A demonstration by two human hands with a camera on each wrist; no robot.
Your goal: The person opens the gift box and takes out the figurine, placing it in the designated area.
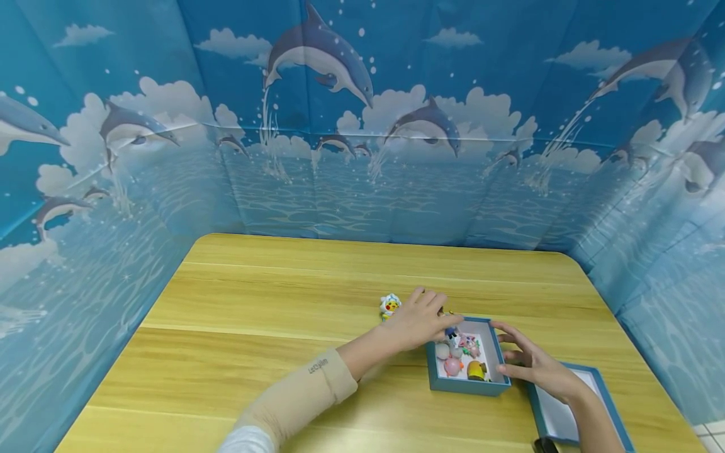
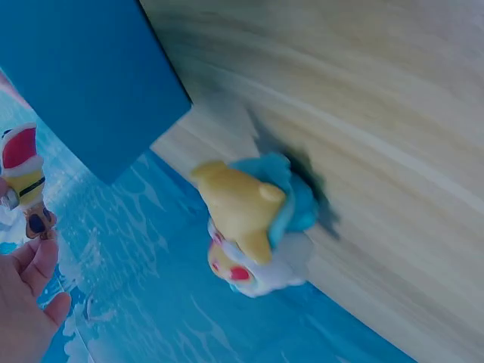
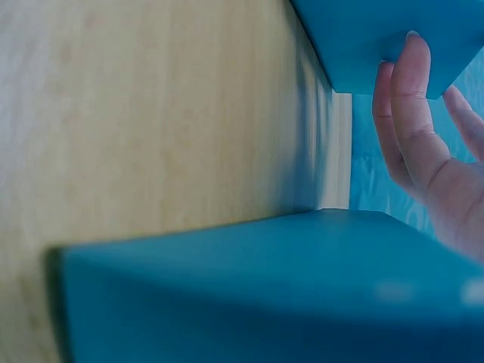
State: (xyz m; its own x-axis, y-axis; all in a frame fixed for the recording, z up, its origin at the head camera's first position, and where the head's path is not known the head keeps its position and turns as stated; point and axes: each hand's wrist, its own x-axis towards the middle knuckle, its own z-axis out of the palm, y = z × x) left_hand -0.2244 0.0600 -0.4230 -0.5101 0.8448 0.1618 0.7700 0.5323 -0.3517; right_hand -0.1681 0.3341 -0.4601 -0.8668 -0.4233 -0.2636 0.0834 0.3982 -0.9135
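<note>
- While the left hand (image 1: pixel 418 318) pinches it with its fingertips near the brown end, the small red-topped figure (image 2: pixel 32 181) is off the table, close by the upper edge of the box (image 1: pixel 470 385).
- Coming in from the lower left, the left arm wears a beige sleeve (image 1: pixel 294 397) with lettering; the back of the hand faces up, and the thumb reaches over the box's left rim.
- From the lower right comes the right hand (image 1: pixel 539 370), loosely opened, its bent fingers along the outside of the box's right wall and its thumb near the front right corner.
- Head view alone shows inside the box: a pink toy (image 1: pixel 453 367), a yellow toy (image 1: pixel 476 371) and several others.
- Left wrist view shows the held figure's white band, yellow middle and black stripe; from the head, the hand mostly hides it.
- Left of the box, on the table, is a white-hooded toy (image 1: pixel 389 304); head view shows its face, left wrist view its yellow back and a light-blue part.
- Partly hidden by the right forearm, the lid (image 1: pixel 557 416) lies white inside up; right wrist view shows its blue outer side near the box.
- Beside the lid is a black object (image 1: pixel 545 445), cut off, too little to identify.
- Behind the wooden table (image 1: pixel 255 327) hangs a dolphin-print curtain (image 1: pixel 340 201).
</note>
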